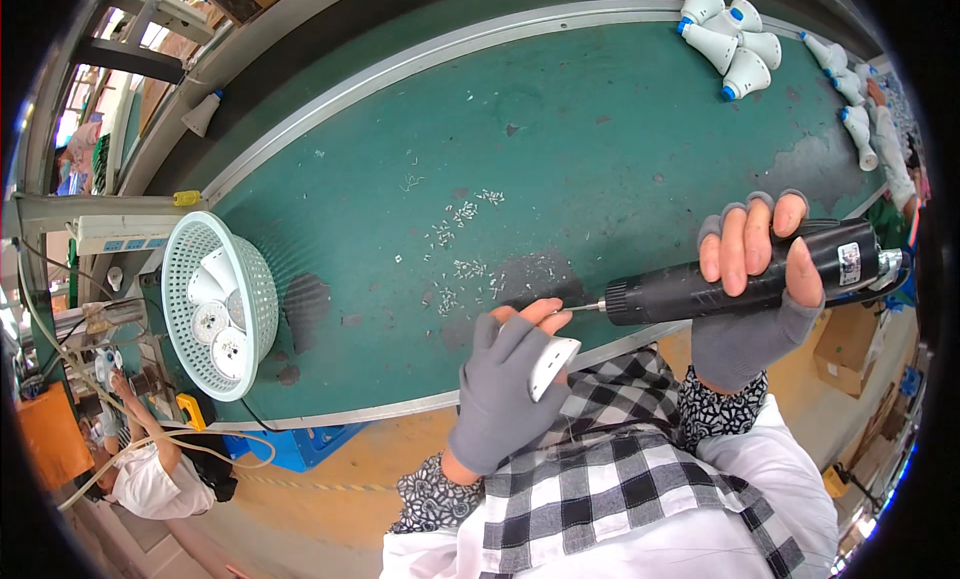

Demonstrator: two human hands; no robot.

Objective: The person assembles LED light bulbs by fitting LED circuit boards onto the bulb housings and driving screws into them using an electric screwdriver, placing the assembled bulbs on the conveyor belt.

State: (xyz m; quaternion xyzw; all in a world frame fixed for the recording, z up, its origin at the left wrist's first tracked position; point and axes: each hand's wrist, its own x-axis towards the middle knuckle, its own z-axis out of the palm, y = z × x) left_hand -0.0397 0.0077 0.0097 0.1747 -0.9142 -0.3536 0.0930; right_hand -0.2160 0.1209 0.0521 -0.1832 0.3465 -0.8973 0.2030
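My left hand (508, 384), in a grey glove with bare fingertips, grips a white cone-shaped lamp housing (552, 368) near the table's front edge. Most of that housing is hidden behind the fingers. My right hand (758, 279), gloved the same way, is wrapped round a black electric screwdriver (655, 293) lying level and pointing left. Its thin bit (583, 307) reaches to my left fingertips; whether it touches a screw cannot be made out. Small silvery screws (466, 269) lie scattered in loose heaps on the green table just beyond my left hand.
A pale green basket (266, 299) with several white round parts (210, 321) stands at the left. White cone-shaped housings with blue ends (709, 47) cluster at the far right, with more (857, 136) beside another person's arm (890, 149). A person in white (165, 479) is at lower left.
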